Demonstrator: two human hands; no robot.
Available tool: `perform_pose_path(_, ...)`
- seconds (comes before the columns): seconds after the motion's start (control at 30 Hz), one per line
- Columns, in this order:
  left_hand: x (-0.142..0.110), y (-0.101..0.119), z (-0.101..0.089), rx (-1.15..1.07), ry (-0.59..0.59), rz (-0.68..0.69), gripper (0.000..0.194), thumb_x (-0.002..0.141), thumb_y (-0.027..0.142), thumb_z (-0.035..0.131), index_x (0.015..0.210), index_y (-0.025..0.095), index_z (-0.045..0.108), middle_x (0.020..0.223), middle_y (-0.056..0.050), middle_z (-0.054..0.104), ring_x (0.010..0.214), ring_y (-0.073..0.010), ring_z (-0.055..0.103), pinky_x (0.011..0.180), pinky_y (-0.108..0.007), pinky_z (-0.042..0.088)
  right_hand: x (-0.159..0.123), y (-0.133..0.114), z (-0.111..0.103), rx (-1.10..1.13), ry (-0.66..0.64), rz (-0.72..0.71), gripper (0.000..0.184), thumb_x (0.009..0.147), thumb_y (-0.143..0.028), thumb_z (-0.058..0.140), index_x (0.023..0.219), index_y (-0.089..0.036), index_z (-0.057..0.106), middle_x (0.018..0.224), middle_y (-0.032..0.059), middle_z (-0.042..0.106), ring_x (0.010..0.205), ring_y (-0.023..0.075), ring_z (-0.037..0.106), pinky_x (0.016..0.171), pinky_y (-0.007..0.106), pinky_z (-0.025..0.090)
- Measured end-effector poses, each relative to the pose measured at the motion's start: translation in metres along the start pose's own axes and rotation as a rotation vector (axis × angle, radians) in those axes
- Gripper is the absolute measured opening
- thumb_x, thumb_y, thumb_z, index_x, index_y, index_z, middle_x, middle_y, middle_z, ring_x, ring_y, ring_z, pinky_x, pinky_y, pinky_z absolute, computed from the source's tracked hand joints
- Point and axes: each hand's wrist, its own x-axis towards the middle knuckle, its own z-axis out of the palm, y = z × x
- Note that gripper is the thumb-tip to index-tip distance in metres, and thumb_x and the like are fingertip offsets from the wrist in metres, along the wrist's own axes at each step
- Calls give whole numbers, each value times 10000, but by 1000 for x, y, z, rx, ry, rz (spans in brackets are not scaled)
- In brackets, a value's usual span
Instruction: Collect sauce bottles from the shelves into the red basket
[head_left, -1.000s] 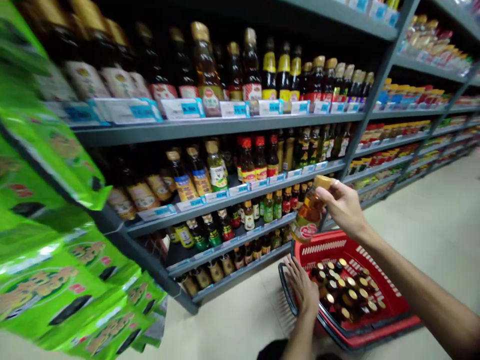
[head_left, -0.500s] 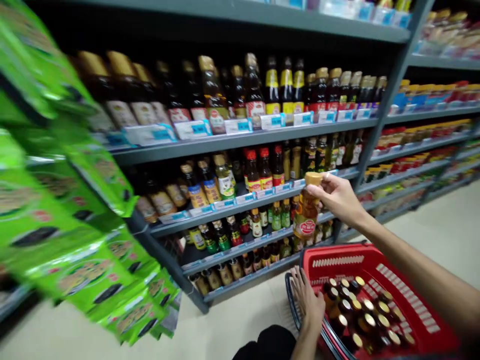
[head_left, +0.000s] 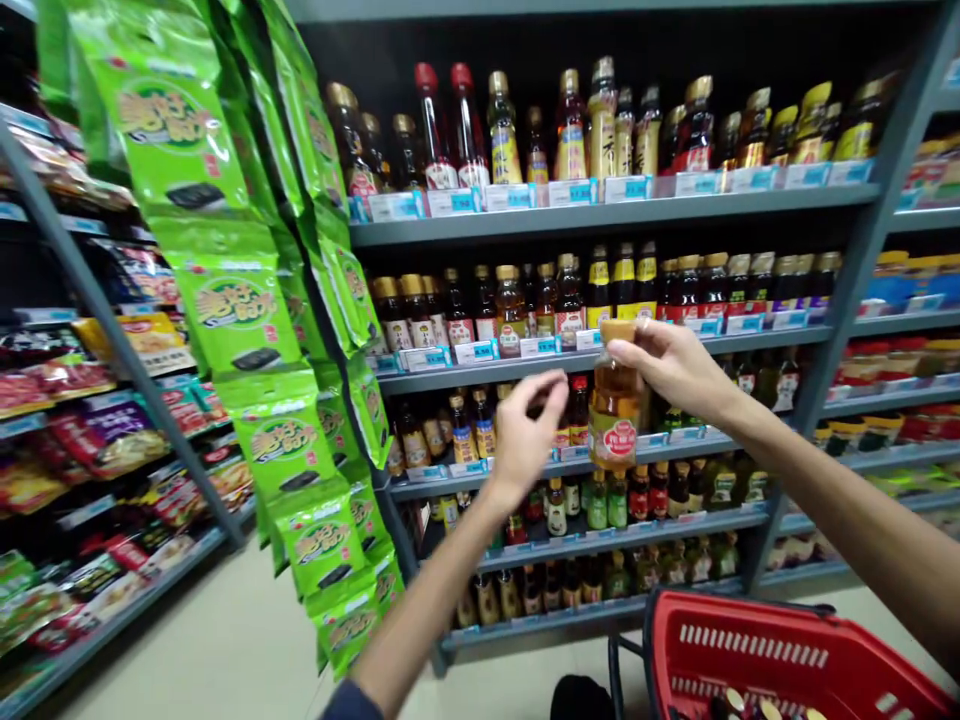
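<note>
My right hand grips a small amber bottle by its gold cap, holding it upright in front of the third shelf of sauce bottles. The bottle has a red and white label. My left hand is raised just left of the bottle, fingers curled and apart, holding nothing and not touching it. A red shopping basket sits low at the right, with a few bottle caps showing at the bottom edge.
Grey shelving holds rows of sauce and oil bottles with blue price tags. Green snack bags hang in strips on the upright at the left. Further left are shelves of packaged snacks. Beige floor lies below.
My left hand left the basket's rim and rose up beside the bottle. My right hand lifted the bottle higher. The view swung upward and to the left.
</note>
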Motion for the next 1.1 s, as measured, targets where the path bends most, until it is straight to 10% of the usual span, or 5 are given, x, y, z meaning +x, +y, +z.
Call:
perform_pose_path(0.2, 125, 15, -32, 41, -288, 99, 493, 904, 433, 677, 1171, 21, 624, 1009, -93, 749, 923, -186, 717, 883, -436, 575, 95, -26, 4, -82, 2, -219, 371, 938, -528, 624, 896, -161, 662, 781, 19, 611, 659, 110, 527, 563, 230, 470)
perform_pose_path(0.4, 184, 7, -40, 234, -140, 211, 345, 807, 311, 789, 1023, 64, 681, 930, -95, 754, 846, -167, 709, 830, -346, 579, 168, -22, 11, -170, -1, -366, 346, 926, -512, 641, 932, -169, 687, 901, 47, 675, 806, 163, 591, 755, 315, 543)
perform_pose_path(0.63, 190, -6, -26, 374, 20, 243, 223, 787, 202, 806, 987, 121, 748, 888, -79, 769, 782, -175, 699, 782, -312, 567, 183, 10, 30, -205, 221, -414, 252, 936, -403, 644, 1002, -163, 688, 1009, 72, 654, 871, 184, 610, 831, 363, 527)
perform_pose_path(1.1, 187, -40, -12, 585, 22, 200, 126, 877, 263, 722, 917, 147, 749, 907, -99, 727, 815, -216, 662, 827, -353, 514, 188, 40, 46, -250, 263, -331, 144, 861, -275, 691, 925, -146, 695, 943, 74, 692, 821, 196, 641, 790, 350, 534)
